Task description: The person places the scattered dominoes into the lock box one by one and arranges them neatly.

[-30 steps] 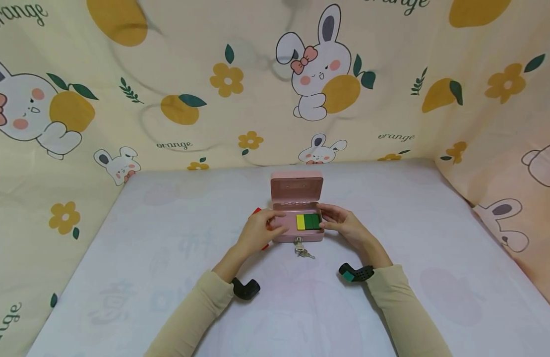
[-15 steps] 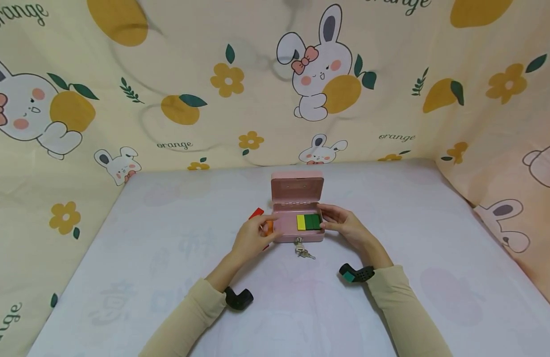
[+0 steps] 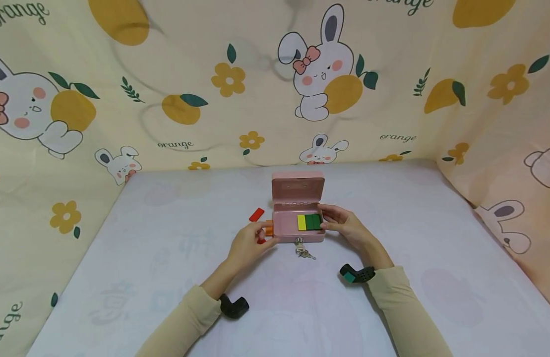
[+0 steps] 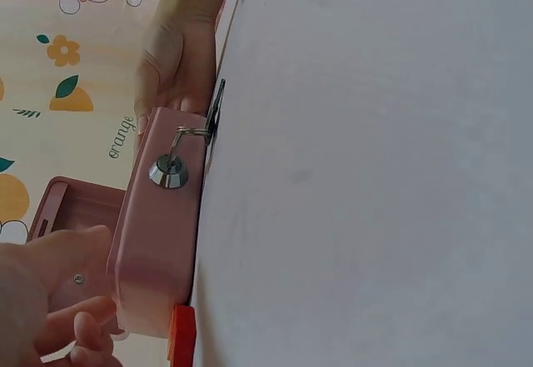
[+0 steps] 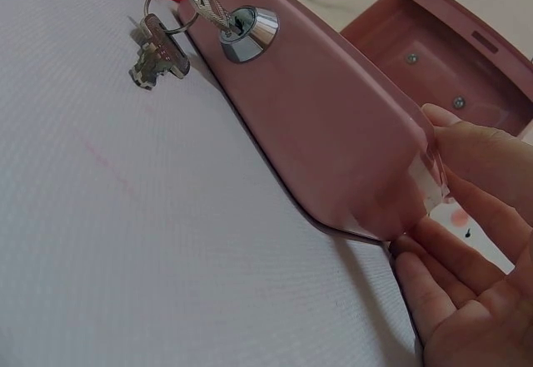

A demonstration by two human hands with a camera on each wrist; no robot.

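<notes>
A pink cash box (image 3: 285,238) stands with its lid (image 3: 298,189) raised. Inside, a yellow block (image 3: 301,222) lies beside green blocks (image 3: 313,222) at the right wall. Keys (image 3: 305,254) hang from the front lock (image 4: 169,171). My right hand (image 3: 343,224) holds the box's right side, thumb (image 5: 479,138) at the rim and the other fingers low against the outer wall. By the left wall is my left hand (image 3: 248,242), fingers loosely bent and apart, thumb at the front left corner. An orange block (image 3: 269,228) shows between it and the box.
A red block (image 3: 257,214) lies on the white-covered table (image 3: 167,272) behind my left hand. Another red block (image 4: 182,335) sits against the box's left end, mostly covered by the hand in the head view. A patterned cloth (image 3: 257,44) forms the back wall.
My left hand has moved from over the box's interior to the left and down, outside the left wall, uncovering the orange block and the rear red block. My right hand stays put.
</notes>
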